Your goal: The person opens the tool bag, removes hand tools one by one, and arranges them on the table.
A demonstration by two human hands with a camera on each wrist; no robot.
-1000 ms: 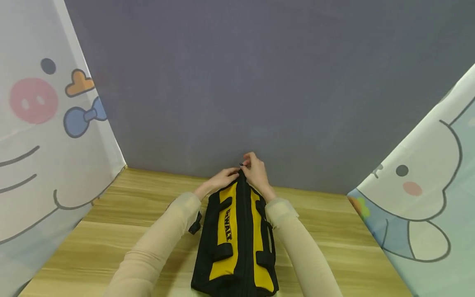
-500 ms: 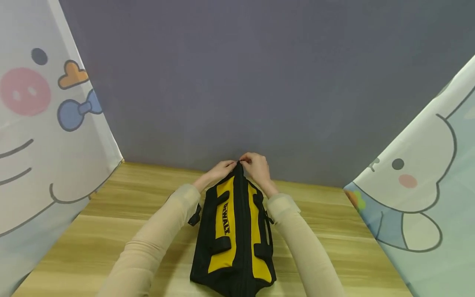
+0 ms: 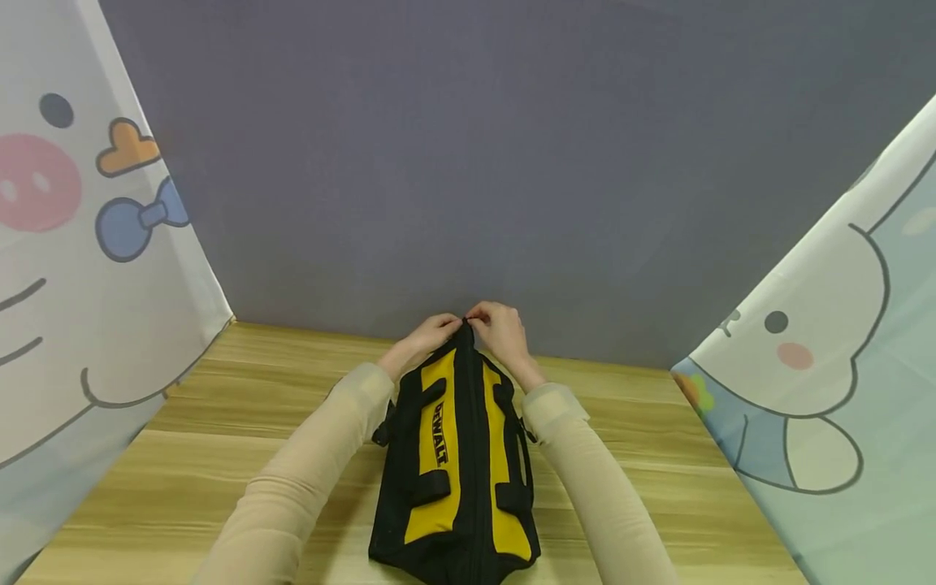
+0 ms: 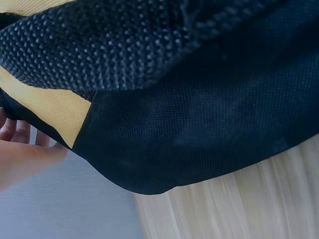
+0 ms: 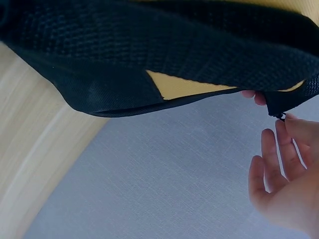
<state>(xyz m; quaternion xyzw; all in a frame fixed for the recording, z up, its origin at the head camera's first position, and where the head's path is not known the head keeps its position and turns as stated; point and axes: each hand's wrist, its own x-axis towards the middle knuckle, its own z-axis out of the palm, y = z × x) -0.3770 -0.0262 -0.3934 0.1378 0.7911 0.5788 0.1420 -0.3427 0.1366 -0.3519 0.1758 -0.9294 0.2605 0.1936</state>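
Observation:
A black and yellow tool bag [image 3: 433, 520] with DEWALT lettering lies lengthwise in front of me, its black zipper [image 3: 474, 439] running along the top. At the bag's far end, my left hand [image 3: 426, 336] pinches the black fabric beside the zipper's end. The left wrist view has that hand [image 4: 30, 158] at the bag's edge, fingertips partly behind the cloth. My right hand [image 3: 504, 333] meets it from the other side. Between thumb and index finger it pinches a small dark zipper pull [image 5: 281, 117], the other fingers loosely bent in the right wrist view.
The bag rests on a wood-grain table [image 3: 241, 455]. A grey cloth wall [image 3: 453, 162] rises right behind the hands. Printed cartoon panels [image 3: 44, 325] flank the table on both sides. Black carry handles [image 3: 431, 486] and a side strap [image 3: 382, 432] hang from the bag.
The right hand's fingers have come down to the bag's far tip, closer to the left hand. The whole bag and both hands have shifted slightly left in view. The left hand keeps its hold.

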